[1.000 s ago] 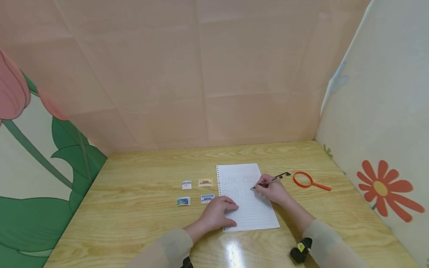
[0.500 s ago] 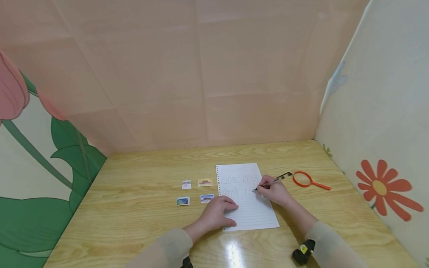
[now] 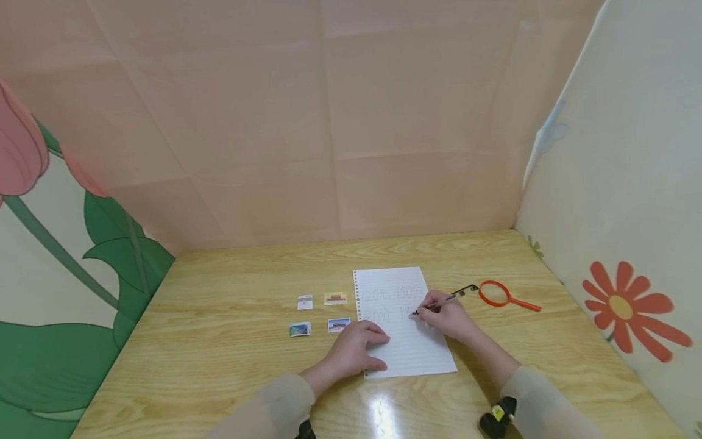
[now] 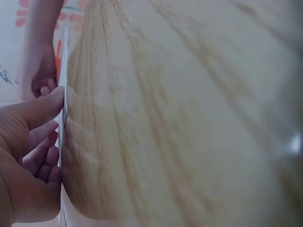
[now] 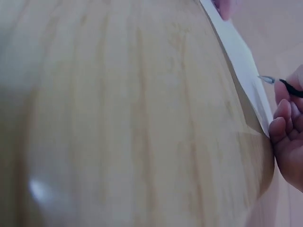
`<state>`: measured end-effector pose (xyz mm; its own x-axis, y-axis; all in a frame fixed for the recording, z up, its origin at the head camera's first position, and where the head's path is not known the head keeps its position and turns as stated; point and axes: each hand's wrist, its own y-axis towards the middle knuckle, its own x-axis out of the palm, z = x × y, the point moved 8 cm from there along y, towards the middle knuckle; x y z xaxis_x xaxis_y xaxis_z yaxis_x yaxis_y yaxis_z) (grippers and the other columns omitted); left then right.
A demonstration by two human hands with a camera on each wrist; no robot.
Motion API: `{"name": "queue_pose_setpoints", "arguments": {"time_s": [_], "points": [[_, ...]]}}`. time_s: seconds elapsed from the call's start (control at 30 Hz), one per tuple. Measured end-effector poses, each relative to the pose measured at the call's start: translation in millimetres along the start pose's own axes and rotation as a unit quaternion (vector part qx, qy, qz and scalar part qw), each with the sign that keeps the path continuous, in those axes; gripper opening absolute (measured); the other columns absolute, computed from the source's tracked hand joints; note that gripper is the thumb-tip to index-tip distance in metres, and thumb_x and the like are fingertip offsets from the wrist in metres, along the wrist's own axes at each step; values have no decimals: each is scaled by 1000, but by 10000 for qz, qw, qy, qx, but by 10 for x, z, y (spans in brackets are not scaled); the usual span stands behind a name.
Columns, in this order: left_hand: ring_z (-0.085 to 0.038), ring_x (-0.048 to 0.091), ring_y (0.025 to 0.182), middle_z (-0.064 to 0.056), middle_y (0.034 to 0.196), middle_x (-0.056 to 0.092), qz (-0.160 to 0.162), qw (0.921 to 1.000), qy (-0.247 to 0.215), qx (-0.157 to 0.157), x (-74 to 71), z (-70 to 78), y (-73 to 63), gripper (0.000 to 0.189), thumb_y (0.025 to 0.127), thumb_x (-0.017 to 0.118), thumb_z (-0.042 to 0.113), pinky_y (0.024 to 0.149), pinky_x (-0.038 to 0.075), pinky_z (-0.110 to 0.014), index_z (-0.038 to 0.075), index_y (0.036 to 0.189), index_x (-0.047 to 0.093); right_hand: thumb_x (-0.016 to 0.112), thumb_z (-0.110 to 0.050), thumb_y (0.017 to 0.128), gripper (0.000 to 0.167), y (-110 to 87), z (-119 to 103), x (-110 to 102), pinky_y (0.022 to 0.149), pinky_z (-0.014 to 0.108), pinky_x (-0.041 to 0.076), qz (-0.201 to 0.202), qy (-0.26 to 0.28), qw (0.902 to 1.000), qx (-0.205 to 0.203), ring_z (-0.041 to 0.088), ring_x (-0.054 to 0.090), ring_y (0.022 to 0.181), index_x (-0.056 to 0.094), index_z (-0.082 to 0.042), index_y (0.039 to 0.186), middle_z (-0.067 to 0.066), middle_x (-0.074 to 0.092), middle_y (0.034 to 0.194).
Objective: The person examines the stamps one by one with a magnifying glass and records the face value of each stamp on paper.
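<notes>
A lined sheet of paper (image 3: 408, 356) with punched holes along its left edge lies on the table, bearing handwritten figures in two rows. My left hand (image 3: 355, 350) rests on its lower left part, thumb and fingers spread apart. In the left wrist view the left hand (image 4: 33, 156) presses on the sheet with loosely bent fingers. My right hand (image 3: 446, 316) pinches a dark pen (image 3: 454, 296), its tip at the second row of writing. The pen (image 5: 291, 88) also shows in the right wrist view, with its tip close to the paper (image 5: 244, 61).
Several stamps lie left of the sheet: a pale one (image 3: 304, 302), a yellow one (image 3: 336, 299), a green-blue one (image 3: 300, 329) and a blue one (image 3: 339, 325) near my left hand. A red magnifying glass (image 3: 510, 297) lies to the right. Walls border the table (image 3: 236, 366).
My right hand has shifted slightly with the pen, and another mark has appeared in the second row on the right. The left hand has stayed in place.
</notes>
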<state>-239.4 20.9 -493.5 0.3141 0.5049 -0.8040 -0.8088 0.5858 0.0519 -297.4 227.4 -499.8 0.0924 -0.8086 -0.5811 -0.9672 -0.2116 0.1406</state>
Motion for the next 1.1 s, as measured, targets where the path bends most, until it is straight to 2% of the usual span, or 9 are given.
{"name": "queue_pose_setpoints", "arguments": {"time_s": [0.17,0.3,0.6,0.83,1.1], "points": [[-10,56,108,9,115,65,2,10000,-49,-5,5,-5,-4,51,72,89,29,98,42,-30,15,118,73,70,-7,86,7,27,74,-68,52,24,45,436,-34,9985,333,14,54,61,64,-8,84,1,61,76],[-10,56,108,9,114,65,15,10000,-52,15,10,-4,-5,51,72,89,29,98,42,-29,15,118,73,71,-8,86,7,53,74,-51,52,24,45,381,-98,9987,330,15,54,61,64,-8,84,1,62,76],[-9,56,108,10,114,65,12,10000,-45,3,3,-10,1,50,72,90,28,99,42,-28,14,118,74,72,-3,84,11,80,-6,-14,51,23,43,294,-130,9995,37,14,52,60,62,-8,82,1,59,72],[-11,56,109,9,116,65,27,10000,8,11,-2,-1,-2,51,72,89,29,100,42,-31,15,119,73,71,0,82,11,70,11,-81,51,23,44,443,-100,9989,117,14,53,59,62,-7,80,1,59,72],[-11,56,109,9,115,65,24,10000,11,-9,1,-12,-7,51,72,89,29,100,42,-32,15,119,73,70,-2,84,9,75,53,-98,50,24,44,408,-77,9988,251,16,53,60,62,-5,81,3,60,72]]}}
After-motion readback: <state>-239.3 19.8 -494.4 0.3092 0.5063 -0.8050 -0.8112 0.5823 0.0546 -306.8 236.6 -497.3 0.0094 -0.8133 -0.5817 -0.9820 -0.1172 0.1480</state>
